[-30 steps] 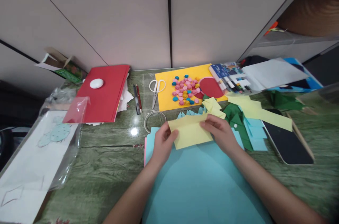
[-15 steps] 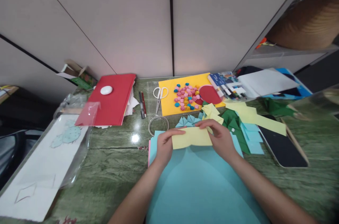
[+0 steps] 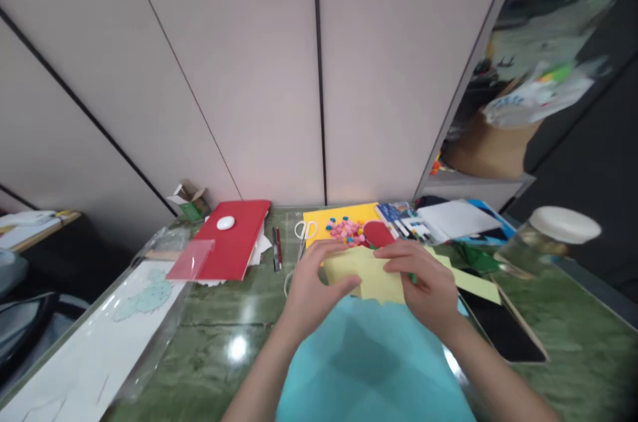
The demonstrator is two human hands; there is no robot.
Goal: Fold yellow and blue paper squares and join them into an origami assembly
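Note:
Between my two hands is a creased piece of pale yellow paper (image 3: 381,281), raised above a large light blue sheet (image 3: 373,362). My left hand (image 3: 316,286) grips its left side, thumb in front and fingers behind the top edge. At the right side, my right hand (image 3: 423,282) holds it with bent fingers over the front; its thumb is mostly hidden. Just beyond the paper lies a heap of small pink, blue and yellow pieces (image 3: 346,229) on a yellow sheet (image 3: 319,217). White-handled scissors (image 3: 306,230) lie near my left hand, partly covered.
To the left are a red folder (image 3: 239,236) with a white oval object (image 3: 226,222), two pens (image 3: 277,249) and a drawing in a plastic sleeve (image 3: 100,342). On the right lie yellow strips (image 3: 476,284), a black flat object (image 3: 503,325) and a lidded jar (image 3: 548,239).
The view has tilted up, so the table sits lower in the picture. My hands have turned the yellow paper; my left thumb now lies across its front.

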